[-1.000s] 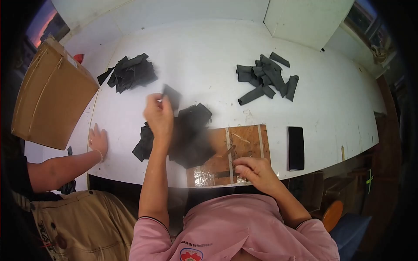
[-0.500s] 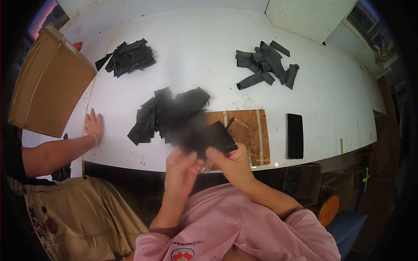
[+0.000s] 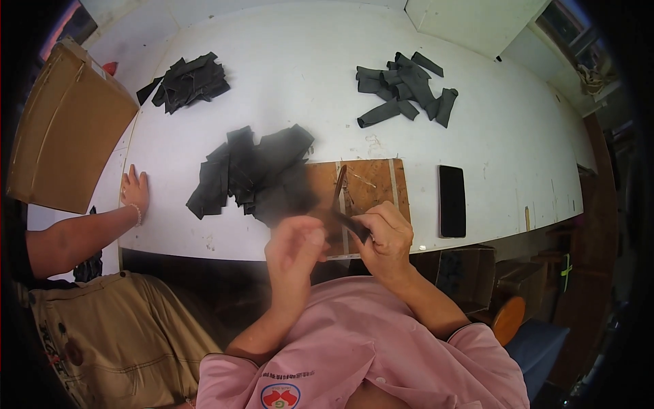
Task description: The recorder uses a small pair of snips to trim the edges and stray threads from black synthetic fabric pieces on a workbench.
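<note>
The right hand (image 3: 387, 238) pinches a dark fabric piece (image 3: 357, 228) above the wooden board (image 3: 376, 169); the left hand (image 3: 293, 247) curls beside it, whether gripping anything I cannot tell. The piece looks light and soft, probably best held by an edge.

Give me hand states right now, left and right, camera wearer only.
Left hand: partly curled; cannot tell whether it grips anything.
Right hand: closed, holding a dark piece.
</note>
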The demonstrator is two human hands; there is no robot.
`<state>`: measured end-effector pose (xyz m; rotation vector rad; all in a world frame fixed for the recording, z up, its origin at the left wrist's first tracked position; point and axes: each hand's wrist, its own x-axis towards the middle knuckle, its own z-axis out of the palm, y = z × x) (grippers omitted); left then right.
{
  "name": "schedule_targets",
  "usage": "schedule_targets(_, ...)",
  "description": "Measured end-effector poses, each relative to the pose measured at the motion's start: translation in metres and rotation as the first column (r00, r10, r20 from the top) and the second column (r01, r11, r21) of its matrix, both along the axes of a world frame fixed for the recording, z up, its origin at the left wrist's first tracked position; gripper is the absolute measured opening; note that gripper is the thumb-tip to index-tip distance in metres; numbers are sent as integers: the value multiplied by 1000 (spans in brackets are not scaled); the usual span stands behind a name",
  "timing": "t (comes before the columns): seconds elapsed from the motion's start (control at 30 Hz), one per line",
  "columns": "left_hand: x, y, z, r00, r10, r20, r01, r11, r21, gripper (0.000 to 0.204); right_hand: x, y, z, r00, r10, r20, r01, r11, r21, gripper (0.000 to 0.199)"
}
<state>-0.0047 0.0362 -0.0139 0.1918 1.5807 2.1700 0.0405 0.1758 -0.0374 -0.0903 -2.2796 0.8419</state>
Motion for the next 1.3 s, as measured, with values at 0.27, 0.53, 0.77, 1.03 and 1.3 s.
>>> schedule_targets(0.27, -3, 7, -6, 980, -52, 193, 61, 997, -41, 11, 5, 6, -3, 998, 57, -17, -53, 984, 172, 24)
schedule_targets(0.53, -7, 9, -28, 954, -78, 288, 84, 996, -11, 4, 14, 9, 0, 996, 82, 35, -89, 892, 442, 22)
schedule_targets(0.77, -5, 12, -28, 995, -70, 72, 79, 989, -125, 3, 23, 13, 7, 956, 165, 241, -220, 950, 222, 33)
schedule_targets(1.03, 11, 15, -29, 978, -152, -144, 122, 972, -201, 6, 17, -5, 15, 955, 202, 218, -104, 913, -394, 14)
schedule_targets(1.3, 16, 23, -44, 907, 117, -404, -242, 931, -274, 10, 15, -9, -13, 980, 13, 197, -17, 1000, 18, 18)
